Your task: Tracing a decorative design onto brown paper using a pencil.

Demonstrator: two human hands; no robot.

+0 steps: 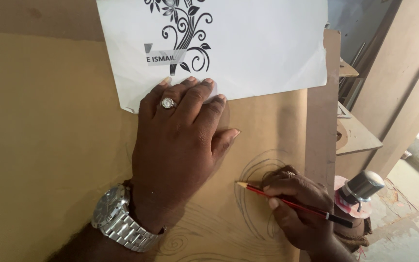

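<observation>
Fingers point(273, 195) of the right hand point(300, 208) are pinched together on a red pencil point(294, 204), gripping it about mid-shaft; its long axis runs from the dark cap at lower right up to the sharpened tip at upper left. The tip rests on or just above a brown board point(49, 136), near the board's right edge, at the left side of a set of curved pencil lines point(255, 167) already drawn there. The lines lie directly beneath and just above the right hand, so that hand is the nearer one to them. The left hand point(178, 140) lies flat, fingers spread slightly apart and gripping nothing; its fingertips press the lower edge of a white paper sheet point(248, 53) printed with a black scrollwork ornament, which lies at the board's far edge, toward its right corner. A ring point(168, 103) sits on one finger and a metal wristwatch point(117, 218) on the wrist. More swirl lines point(180, 242) show at the board's near edge, partly covered by the left wrist. Whether the pencil point touches the surface cannot be confirmed. The right hand covers part of the curved drawing, and the top of the printed ornament is cut off. A dark cylindrical object point(362, 187) stands beyond the board's right edge; its nature is unclear.
</observation>
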